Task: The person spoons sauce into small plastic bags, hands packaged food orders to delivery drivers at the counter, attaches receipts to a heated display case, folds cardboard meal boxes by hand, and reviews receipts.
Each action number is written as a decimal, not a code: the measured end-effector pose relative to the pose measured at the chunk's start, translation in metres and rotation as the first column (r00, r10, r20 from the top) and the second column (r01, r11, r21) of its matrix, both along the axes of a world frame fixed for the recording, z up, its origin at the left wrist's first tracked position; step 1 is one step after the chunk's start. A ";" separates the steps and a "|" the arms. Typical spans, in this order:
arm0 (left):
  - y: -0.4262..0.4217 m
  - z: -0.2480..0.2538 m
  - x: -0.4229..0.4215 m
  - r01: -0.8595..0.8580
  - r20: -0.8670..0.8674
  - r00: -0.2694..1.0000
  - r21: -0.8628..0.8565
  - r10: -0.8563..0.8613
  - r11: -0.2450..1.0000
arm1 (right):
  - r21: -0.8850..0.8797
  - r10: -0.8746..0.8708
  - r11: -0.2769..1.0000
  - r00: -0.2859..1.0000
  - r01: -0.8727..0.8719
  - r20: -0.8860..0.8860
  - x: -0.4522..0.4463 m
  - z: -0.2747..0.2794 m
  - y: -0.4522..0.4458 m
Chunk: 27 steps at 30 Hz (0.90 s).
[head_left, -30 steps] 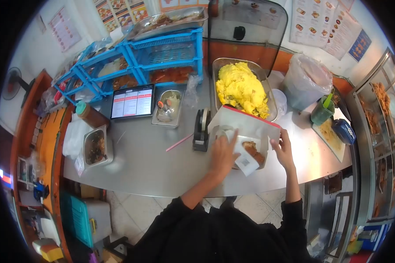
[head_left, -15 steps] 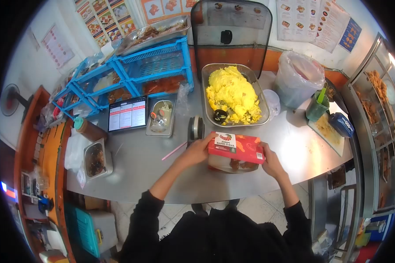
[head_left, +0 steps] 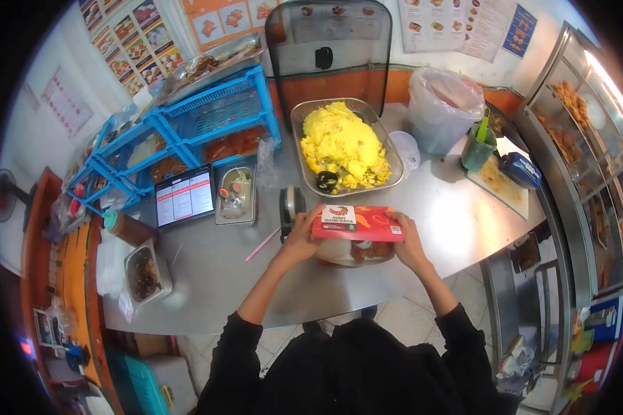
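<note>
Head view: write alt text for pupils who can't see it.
A person's left hand and right hand hold a red-lidded food box at a metal counter. Beyond the box are a tray of yellow food and, farther left, a tablet.

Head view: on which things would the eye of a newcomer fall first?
The bright yellow food, heaped in the tray at the back of the table, would likely come first. Next, the red-topped box, nearer the person, held between the left hand and right hand. Then perhaps the blue crates at the back left.
</note>
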<state>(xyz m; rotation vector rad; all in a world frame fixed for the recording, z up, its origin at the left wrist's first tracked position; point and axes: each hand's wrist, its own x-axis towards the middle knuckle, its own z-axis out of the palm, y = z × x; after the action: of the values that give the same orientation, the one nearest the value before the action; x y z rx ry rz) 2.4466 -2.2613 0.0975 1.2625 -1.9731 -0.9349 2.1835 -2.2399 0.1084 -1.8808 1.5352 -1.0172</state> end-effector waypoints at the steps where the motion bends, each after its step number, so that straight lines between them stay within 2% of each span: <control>1: 0.008 0.016 0.004 0.092 -0.044 0.995 0.031 -0.090 0.995 | -0.070 0.034 0.997 0.998 -0.038 -0.058 0.000 0.003 0.004; 2: 0.013 0.026 0.008 0.183 -0.091 0.980 0.056 -0.178 0.981 | -0.140 0.064 0.987 0.991 -0.080 -0.119 -0.001 0.007 0.007; 3: 0.016 0.013 0.015 0.272 -0.242 0.941 0.123 -0.237 0.954 | -0.146 0.055 0.987 0.991 -0.072 -0.120 -0.003 0.011 0.013; 4: 0.016 0.005 0.016 0.276 -0.242 0.940 0.120 -0.242 0.954 | -0.039 0.147 0.989 0.982 -0.144 0.121 -0.007 0.013 0.022; 5: 0.017 -0.004 0.018 0.283 -0.182 0.950 0.159 -0.254 0.946 | 0.054 0.207 0.969 0.909 -0.242 0.363 -0.012 0.014 0.029; 7: 0.026 -0.011 0.021 0.284 -0.119 0.957 0.208 -0.264 0.936 | 0.098 0.209 0.962 0.919 -0.255 0.335 -0.020 -0.010 0.029; 9: 0.028 -0.012 0.016 0.232 0.075 0.969 0.041 -0.235 0.972 | 0.130 0.208 0.958 0.929 -0.257 0.306 -0.019 -0.017 0.027; 11: 0.032 -0.010 0.014 0.201 0.090 0.974 0.091 -0.209 0.975 | 0.050 0.227 0.971 0.966 -0.234 0.125 -0.019 -0.020 0.028; 13: 0.036 -0.013 0.013 0.168 0.110 0.977 0.136 -0.184 0.976 | 0.061 0.241 0.967 0.966 -0.247 0.090 -0.022 -0.028 0.033; 15: 0.044 -0.031 0.011 0.139 0.072 0.989 -0.139 -0.130 0.981 | 0.074 0.250 0.964 0.967 -0.254 0.057 -0.018 -0.043 0.042; 16: 0.049 -0.040 0.007 0.146 0.071 0.988 -0.136 -0.138 0.980 | 0.054 0.177 0.979 0.948 -0.198 0.265 -0.010 -0.052 0.047; 17: 0.052 -0.049 0.001 0.044 0.019 0.999 -0.211 -0.040 0.976 | 0.042 0.101 0.990 0.881 -0.136 0.462 -0.005 -0.060 0.049; 18: 0.056 -0.057 -0.005 -0.063 -0.040 0.998 -0.280 0.054 0.958 | 0.041 0.094 0.991 0.882 -0.127 0.462 -0.002 -0.067 0.048; 19: 0.062 -0.066 -0.011 -0.055 -0.040 0.998 -0.282 0.046 0.958 | 0.001 0.124 0.992 0.963 -0.128 0.238 -0.001 -0.075 0.045; 20: 0.069 -0.076 -0.016 -0.113 -0.061 0.992 -0.114 0.106 0.987 | -0.035 0.136 0.990 0.991 -0.136 0.001 -0.003 -0.087 0.042; 21: 0.073 -0.082 -0.021 -0.162 -0.068 0.984 0.058 0.166 0.985 | 0.053 0.203 0.979 0.967 -0.197 -0.152 -0.009 -0.124 0.032; 22: 0.073 -0.078 -0.026 -0.146 -0.069 0.986 0.053 0.150 0.988 | 0.047 0.186 0.982 0.971 -0.181 -0.152 -0.012 -0.129 0.029; 24: 0.070 -0.065 -0.037 -0.370 -0.021 0.921 0.256 0.388 0.893 | 0.143 0.177 0.977 0.976 -0.159 -0.124 -0.008 -0.129 0.018; 26: 0.058 -0.106 -0.038 -0.434 0.054 0.900 -0.004 0.433 0.901 | 0.135 0.125 0.985 0.982 -0.106 -0.138 -0.004 -0.121 0.001; 27: 0.054 -0.108 -0.042 -0.492 0.044 0.870 -0.010 0.492 0.871 | 0.129 0.120 0.986 0.987 -0.107 -0.104 -0.002 -0.124 -0.009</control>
<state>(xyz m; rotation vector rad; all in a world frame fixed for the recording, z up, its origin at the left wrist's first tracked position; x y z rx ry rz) 2.4044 -2.2078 -0.0109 1.6925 -1.5563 -0.6513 2.1812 -2.2488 -0.0158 -1.9420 1.4968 -0.7614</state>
